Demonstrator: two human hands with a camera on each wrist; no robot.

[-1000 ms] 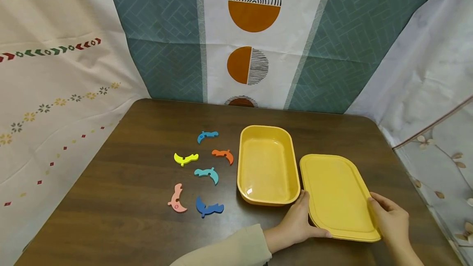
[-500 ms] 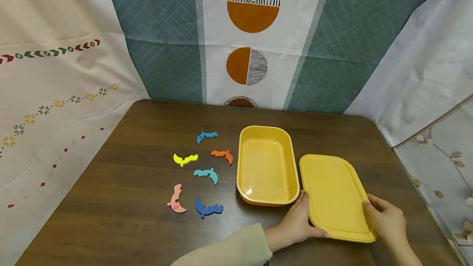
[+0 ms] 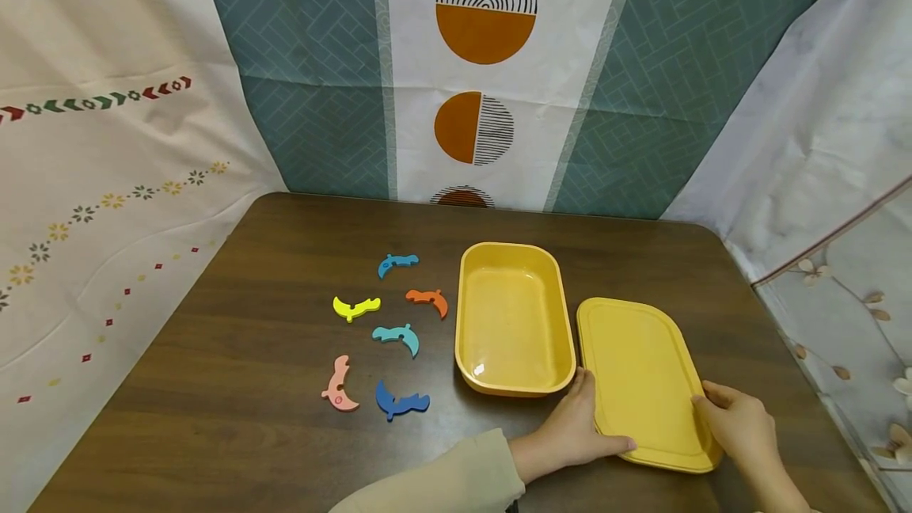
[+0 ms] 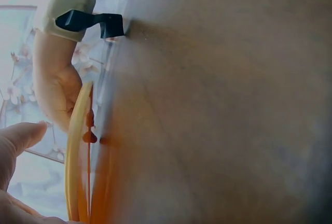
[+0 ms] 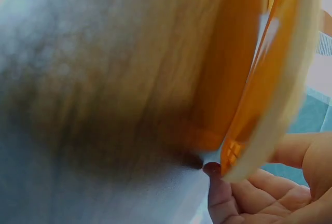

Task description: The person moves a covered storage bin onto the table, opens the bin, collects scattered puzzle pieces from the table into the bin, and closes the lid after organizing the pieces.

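A flat yellow lid (image 3: 634, 378) with rounded corners lies just right of an open yellow box (image 3: 513, 307). My right hand (image 3: 744, 426) pinches the lid's right edge, thumb on top and fingertips beneath, as the right wrist view also shows. At the near left corner, my left hand (image 3: 566, 434) has its fingers straight along the lid's left side, between lid and box. Its thumb (image 4: 26, 135) stretches out over the near corner, apart from the lid in the left wrist view. There the lid (image 4: 78, 151) appears edge-on, with its near side slightly above the table.
Several small flat curved pieces lie left of the box: blue (image 3: 397, 261), orange (image 3: 429, 301), yellow (image 3: 356, 307), turquoise (image 3: 399, 336), pink (image 3: 339, 386) and dark blue (image 3: 402, 402). Fabric (image 3: 321, 101) hangs around the brown table (image 3: 235, 355).
My right hand has shifted a little left, and the lid's near right corner has swung left with it. The left hand, the box and the small pieces have stayed about where they were.
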